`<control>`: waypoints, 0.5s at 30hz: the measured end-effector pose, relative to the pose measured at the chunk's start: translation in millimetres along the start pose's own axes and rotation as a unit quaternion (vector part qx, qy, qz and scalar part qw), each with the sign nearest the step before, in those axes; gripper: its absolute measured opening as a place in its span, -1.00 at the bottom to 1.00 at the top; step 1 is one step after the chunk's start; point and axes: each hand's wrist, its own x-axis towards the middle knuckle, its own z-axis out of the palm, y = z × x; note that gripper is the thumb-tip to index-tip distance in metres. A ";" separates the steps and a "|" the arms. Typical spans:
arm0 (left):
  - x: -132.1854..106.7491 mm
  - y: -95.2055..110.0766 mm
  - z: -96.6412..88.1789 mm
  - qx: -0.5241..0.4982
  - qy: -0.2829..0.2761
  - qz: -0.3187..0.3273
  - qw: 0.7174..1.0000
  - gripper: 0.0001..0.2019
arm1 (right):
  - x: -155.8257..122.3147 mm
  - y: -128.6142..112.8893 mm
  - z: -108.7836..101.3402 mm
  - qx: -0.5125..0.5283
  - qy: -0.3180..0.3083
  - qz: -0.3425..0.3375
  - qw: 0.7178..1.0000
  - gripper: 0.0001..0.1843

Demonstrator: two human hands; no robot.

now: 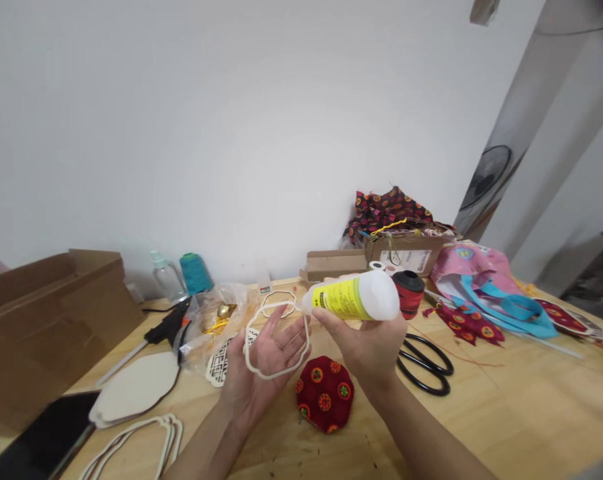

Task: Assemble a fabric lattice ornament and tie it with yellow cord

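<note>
My left hand (262, 357) lies palm up with its fingers spread, and a thin white scalloped frame (277, 338) rests across the palm. My right hand (368, 343) grips a translucent glue bottle with a yellow label (354, 297), held sideways with its nozzle pointing left toward the frame's upper right edge. Below both hands, a red patterned fabric piece (325, 393) lies on the wooden table (506, 413).
Black scissors (426, 363) lie right of my right hand, a red and black thread spool (409, 293) behind. A brown cardboard box (46, 320), cream cut-out shapes (136, 387), a glue gun (168, 327), a plastic bag (216, 320) and more frames (131, 443) lie left. Pink and blue fabric (486, 293) lies right.
</note>
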 end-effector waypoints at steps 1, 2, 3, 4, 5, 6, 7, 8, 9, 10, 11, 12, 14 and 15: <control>0.0 -0.2 -0.2 0.000 -0.001 0.000 1.000 -0.38 | -0.2 0.0 0.3 0.000 0.003 -0.001 1.000 -0.66; -0.2 -0.5 -0.4 0.001 -0.002 0.000 1.000 -0.38 | -0.4 -0.3 0.6 0.002 0.005 0.000 1.000 -0.66; -0.3 -0.8 -0.4 0.002 -0.002 -0.002 1.000 -0.38 | -0.5 -0.9 0.8 0.006 0.005 0.002 1.000 -0.67; -0.5 -1.0 -0.2 0.002 -0.001 -0.002 1.000 -0.38 | -0.5 -1.7 0.9 0.009 0.004 0.003 1.000 -0.68; -0.7 -0.9 0.1 0.001 0.002 -0.002 1.000 -0.38 | -0.5 -2.4 0.8 0.012 0.002 0.003 1.000 -0.70; -0.9 -0.7 0.5 0.001 0.007 -0.001 1.000 -0.38 | -0.4 -3.1 0.7 0.012 0.002 0.005 1.000 -0.71; -1.0 -0.2 0.9 0.000 0.012 0.001 1.000 -0.39 | -0.3 -3.6 0.6 0.008 0.002 0.007 1.000 -0.73; -1.0 0.3 1.3 -0.002 0.017 0.005 1.000 -0.39 | -0.2 -3.8 0.4 0.003 0.004 0.006 1.000 -0.73; -0.9 0.9 1.6 -0.004 0.021 0.008 1.000 -0.40 | -0.2 -3.8 0.2 -0.002 0.005 0.004 1.000 -0.73; -0.8 1.5 1.8 -0.005 0.024 0.012 1.000 -0.40 | -0.2 -3.6 0.0 -0.005 0.008 0.003 1.000 -0.73; -0.8 2.0 2.0 -0.005 0.026 0.015 1.000 -0.40 | -0.3 -3.4 0.0 -0.006 0.007 0.001 1.000 -0.72; -0.9 2.3 2.0 -0.006 0.027 0.018 0.999 -0.39 | -0.4 -3.3 0.0 -0.005 0.005 0.000 1.000 -0.72; -1.2 2.4 2.1 -0.006 0.030 0.018 0.999 -0.39 | -0.6 -3.4 0.0 -0.005 0.000 0.001 1.000 -0.72; -1.4 2.2 2.0 -0.006 0.031 0.016 0.999 -0.39 | -0.6 -3.7 0.0 -0.007 -0.002 0.001 1.000 -0.73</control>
